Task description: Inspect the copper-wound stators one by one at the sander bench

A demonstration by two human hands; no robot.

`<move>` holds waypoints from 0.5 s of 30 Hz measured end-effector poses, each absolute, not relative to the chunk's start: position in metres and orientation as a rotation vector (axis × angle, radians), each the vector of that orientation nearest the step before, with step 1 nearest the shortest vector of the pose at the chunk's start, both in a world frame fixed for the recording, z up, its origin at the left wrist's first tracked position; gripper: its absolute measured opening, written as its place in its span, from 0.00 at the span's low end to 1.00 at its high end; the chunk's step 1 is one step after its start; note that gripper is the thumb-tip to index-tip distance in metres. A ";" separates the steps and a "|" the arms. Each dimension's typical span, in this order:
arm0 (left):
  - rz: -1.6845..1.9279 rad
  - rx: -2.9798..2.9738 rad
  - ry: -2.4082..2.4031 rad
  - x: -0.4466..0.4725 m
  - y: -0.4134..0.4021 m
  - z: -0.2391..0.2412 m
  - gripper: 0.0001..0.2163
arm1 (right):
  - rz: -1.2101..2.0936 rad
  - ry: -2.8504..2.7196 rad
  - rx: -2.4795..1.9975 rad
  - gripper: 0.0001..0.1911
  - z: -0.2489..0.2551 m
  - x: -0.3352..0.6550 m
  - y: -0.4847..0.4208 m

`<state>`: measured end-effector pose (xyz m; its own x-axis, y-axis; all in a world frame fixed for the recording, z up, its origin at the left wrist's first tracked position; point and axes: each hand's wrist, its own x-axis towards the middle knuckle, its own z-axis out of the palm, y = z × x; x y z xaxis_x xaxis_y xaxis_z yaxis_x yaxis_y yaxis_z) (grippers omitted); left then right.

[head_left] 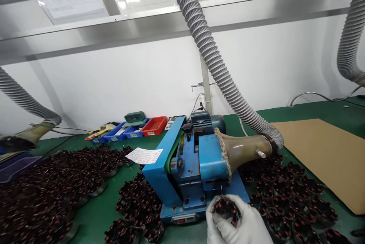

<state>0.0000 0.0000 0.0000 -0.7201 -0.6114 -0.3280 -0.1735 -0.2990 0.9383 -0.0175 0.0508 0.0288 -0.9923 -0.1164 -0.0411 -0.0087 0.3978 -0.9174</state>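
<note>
Both my hands wear white gloves and meet at the bottom edge, just in front of the blue bench machine (pixel 188 168). My left hand (pixel 214 224) and my right hand (pixel 253 222) cup one dark round coil with copper windings (pixel 226 208). A thin wire end sticks up from the coil toward the machine's front face. The coil sits just below the machine's brush-edged opening (pixel 224 156). My wrists are cut off by the frame.
A grey ribbed hose (pixel 211 54) with a tan funnel (pixel 245 149) joins the machine's right side. Several coils cover the green table at left (pixel 51 183), centre (pixel 137 206) and right (pixel 288 194). There is also a cardboard sheet (pixel 327 152), coloured bins (pixel 134 128) and a paper slip (pixel 145 155).
</note>
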 end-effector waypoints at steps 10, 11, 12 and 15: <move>-1.847 1.204 -2.052 -0.013 -0.012 0.045 0.20 | -1.413 2.725 -0.192 0.15 0.059 -0.043 0.046; -1.893 1.151 -2.025 -0.012 -0.013 0.044 0.20 | -1.420 2.715 -0.204 0.15 0.060 -0.042 0.046; -1.916 1.113 -2.007 -0.012 -0.014 0.044 0.20 | -1.431 2.705 -0.207 0.15 0.060 -0.042 0.046; -1.967 0.985 -1.989 -0.009 -0.017 0.040 0.21 | -1.461 2.707 -0.205 0.16 0.059 -0.042 0.046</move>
<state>-0.0094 -0.0166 0.0398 -0.7656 -0.5580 -0.3201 -0.3262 -0.0921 0.9408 -0.0423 0.0462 0.0592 -0.9895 -0.1443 0.0112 -0.0885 0.5422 -0.8356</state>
